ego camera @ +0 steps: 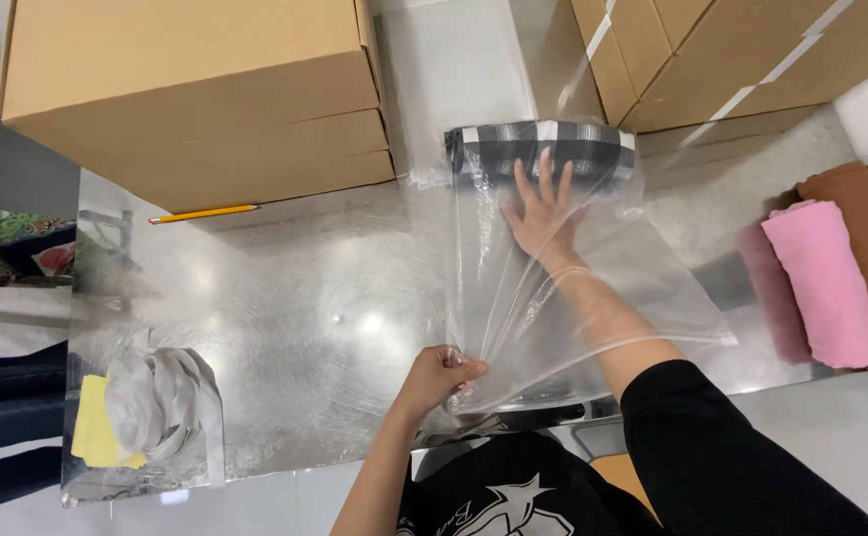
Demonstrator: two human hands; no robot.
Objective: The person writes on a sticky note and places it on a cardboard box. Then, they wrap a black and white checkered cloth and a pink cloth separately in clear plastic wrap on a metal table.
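Right hand (543,213) is thrust inside the clear plastic bag (593,298), fingers spread flat, palm pressed against the black-and-white checked folded cloth (543,149) — nothing gripped, just pushed. Left hand (439,375) is pinched shut on the bag's open mouth, held at the near edge of the steel table (305,298).

Bag's long axis runs straight away from the body: mouth at the left hand, cloth lodged at the far closed end, beyond the right fingertips. Cloth's own long axis lies crosswise to that. Right hand is the nearer one, touching it; left is well apart from it.

Packaging: large plain brown carton (196,89) beyond and left of the hands, yellow pencil (203,212) lying against its base. More brown cartons (712,55) beyond-right, sealed with white tape strips. Rolled pink cloth (831,283) and brown ones to the right. Bundled clear bags over a yellow sheet (91,432) — near-left. No labels legible.
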